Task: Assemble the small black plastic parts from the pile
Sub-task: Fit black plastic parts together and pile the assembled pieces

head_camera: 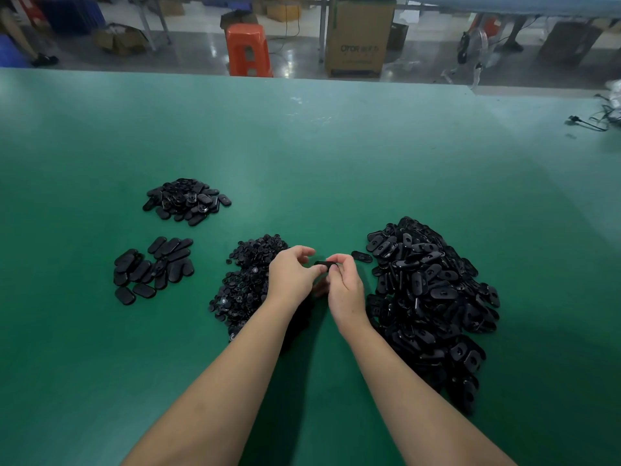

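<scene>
Your left hand (291, 275) and right hand (346, 287) both pinch one black part (323, 263) just left of the big pile (433, 297). Two small piles beyond look finished; most parts remain.

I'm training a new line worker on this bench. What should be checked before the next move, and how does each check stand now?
1. Oval piece held by both hands: ok, left hand and right hand pinch it.
2. Small insert seated in it: cannot tell.
3. Small round parts pile within reach: ok.
4. Oval shell pile within reach: ok.
5. Flat-laid ovals and the far heap apart: ok.
</scene>
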Available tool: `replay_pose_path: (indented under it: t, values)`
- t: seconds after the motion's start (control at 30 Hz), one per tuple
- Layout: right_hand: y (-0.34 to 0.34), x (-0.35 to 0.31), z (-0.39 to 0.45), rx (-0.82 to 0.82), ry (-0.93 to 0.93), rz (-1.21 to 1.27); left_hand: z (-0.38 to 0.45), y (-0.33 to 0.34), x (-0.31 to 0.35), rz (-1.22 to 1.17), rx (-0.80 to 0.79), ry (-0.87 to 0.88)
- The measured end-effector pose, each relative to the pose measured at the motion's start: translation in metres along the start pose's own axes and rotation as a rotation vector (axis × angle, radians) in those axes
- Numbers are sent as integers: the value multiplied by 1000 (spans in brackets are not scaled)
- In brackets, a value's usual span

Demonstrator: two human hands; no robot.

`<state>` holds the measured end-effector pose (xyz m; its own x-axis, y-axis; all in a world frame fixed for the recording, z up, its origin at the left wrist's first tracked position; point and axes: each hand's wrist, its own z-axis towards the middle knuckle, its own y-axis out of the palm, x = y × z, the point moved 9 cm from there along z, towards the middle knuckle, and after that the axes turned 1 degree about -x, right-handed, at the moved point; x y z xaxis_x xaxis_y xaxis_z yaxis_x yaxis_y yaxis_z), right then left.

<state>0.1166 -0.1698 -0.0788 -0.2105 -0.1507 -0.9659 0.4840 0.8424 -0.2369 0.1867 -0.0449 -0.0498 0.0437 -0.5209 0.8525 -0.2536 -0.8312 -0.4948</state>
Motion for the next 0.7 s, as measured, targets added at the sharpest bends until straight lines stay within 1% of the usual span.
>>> replay_pose_path:
  t: [0.17,0.3,0.53,0.7]
  values:
    - [-2,0,2,19,-10,-19,2,3,3,-17,-52,63]
    - [0,-1,3,10,-16,-23,3,4,-3,-108,-78,38]
    - [0,-1,3,14,-1,-28,3,7,-7,-125,-75,13]
    - [0,-1,4,7,4,-25,2,11,-7,-170,-109,-13]
